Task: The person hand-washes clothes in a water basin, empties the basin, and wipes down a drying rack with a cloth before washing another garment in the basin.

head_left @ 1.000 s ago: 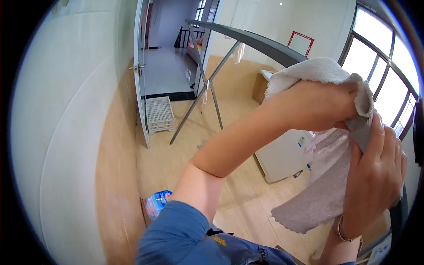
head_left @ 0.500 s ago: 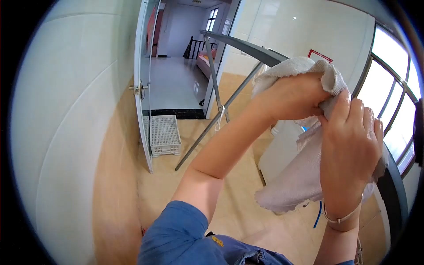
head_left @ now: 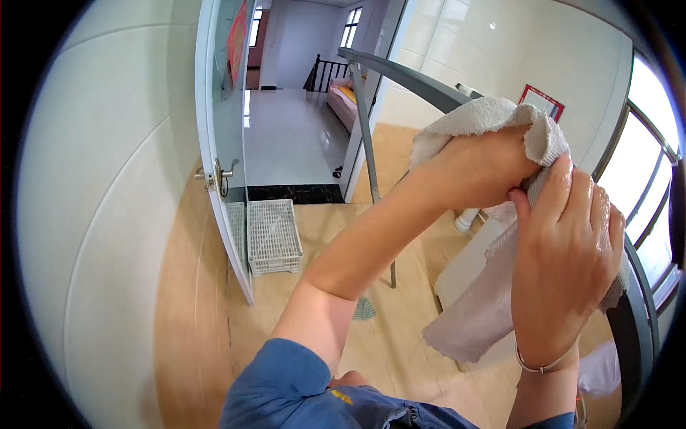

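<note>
A pale, ribbed cloth [head_left: 468, 118] with a wavy edge lies over my left hand [head_left: 511, 154] and hangs down below it. The cloth hides the left fingers, so their grip does not show. My right hand [head_left: 564, 243], wet and wearing a bracelet at the wrist, pinches the bunched cloth just right of the left hand. Its thumb points toward the left wrist. Behind the cloth runs the grey bar [head_left: 407, 79] of a metal frame with slanting legs; whether the cloth touches the bar cannot be made out.
A white plastic crate [head_left: 275, 236] stands on the tiled floor by the open glass door [head_left: 221, 143]. A white box-like thing [head_left: 464, 264] is beyond the cloth. Windows [head_left: 639, 157] are at right, a tiled wall [head_left: 114, 214] at left. A small green cloth [head_left: 364, 309] lies on the floor.
The view has shifted, so the doorway and crate appear closer. Both hands stay at the cloth in nearly the same pose. The green cloth on the floor has come into sight.
</note>
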`<state>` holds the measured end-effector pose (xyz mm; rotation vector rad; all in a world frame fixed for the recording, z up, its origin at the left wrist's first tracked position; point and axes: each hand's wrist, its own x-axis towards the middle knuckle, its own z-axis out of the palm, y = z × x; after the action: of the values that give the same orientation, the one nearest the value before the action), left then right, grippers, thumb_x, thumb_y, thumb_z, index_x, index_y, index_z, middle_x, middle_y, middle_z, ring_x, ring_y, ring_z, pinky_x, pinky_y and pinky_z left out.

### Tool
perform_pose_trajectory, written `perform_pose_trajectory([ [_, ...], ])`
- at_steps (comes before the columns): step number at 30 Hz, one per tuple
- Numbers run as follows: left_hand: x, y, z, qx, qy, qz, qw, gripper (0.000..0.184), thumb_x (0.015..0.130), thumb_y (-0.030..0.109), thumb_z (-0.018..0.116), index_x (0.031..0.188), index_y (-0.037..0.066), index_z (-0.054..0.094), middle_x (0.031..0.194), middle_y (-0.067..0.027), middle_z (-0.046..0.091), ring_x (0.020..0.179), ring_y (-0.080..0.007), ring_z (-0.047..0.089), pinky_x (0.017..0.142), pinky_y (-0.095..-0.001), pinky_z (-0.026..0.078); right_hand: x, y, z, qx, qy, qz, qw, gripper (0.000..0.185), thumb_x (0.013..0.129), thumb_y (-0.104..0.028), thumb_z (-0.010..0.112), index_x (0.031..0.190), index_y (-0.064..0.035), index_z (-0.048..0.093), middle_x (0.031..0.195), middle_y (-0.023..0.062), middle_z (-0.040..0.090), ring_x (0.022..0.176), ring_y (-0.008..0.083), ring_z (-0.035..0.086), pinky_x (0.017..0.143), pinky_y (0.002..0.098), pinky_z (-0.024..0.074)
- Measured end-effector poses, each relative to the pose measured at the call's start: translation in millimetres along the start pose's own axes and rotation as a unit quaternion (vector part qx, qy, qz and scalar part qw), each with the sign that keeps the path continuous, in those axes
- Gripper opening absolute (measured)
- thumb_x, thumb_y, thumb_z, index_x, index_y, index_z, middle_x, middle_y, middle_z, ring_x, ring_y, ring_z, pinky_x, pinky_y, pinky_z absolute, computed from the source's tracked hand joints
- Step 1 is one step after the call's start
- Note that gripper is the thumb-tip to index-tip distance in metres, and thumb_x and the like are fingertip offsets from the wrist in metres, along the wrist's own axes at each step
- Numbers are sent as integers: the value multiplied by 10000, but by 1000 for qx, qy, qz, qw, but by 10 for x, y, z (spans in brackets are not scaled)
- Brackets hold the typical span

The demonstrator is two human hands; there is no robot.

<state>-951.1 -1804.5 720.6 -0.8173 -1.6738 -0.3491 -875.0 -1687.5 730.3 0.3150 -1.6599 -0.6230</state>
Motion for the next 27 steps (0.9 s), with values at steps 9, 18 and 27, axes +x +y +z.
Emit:
perform_pose_trajectory([
  [9,-269,-1364,-75,13,-51,0,999,145,638,80,534,772,47,576,807,-109,566,767,-268,549,634,-342,451,719,-1027,641,40,46,27,998,469,610,-238,650,978,13,504,890,79,536,848,188,512,756,299,371],
  [18,-537,-2532,-136,-30,-53,-57,997,196,656,74,526,848,46,554,843,-133,559,782,-285,543,642,-358,444,1417,-1819,1134,55,21,-19,998,423,666,-242,599,960,43,494,848,100,514,805,201,495,745,309,379],
  [27,-834,-3837,-136,-21,-15,-9,1000,311,662,76,539,971,52,514,988,-152,514,917,-313,489,761,-359,411,2114,-2666,1689,42,65,-64,995,323,673,-141,449,916,62,514,743,98,501,687,189,461,657,274,344],
])
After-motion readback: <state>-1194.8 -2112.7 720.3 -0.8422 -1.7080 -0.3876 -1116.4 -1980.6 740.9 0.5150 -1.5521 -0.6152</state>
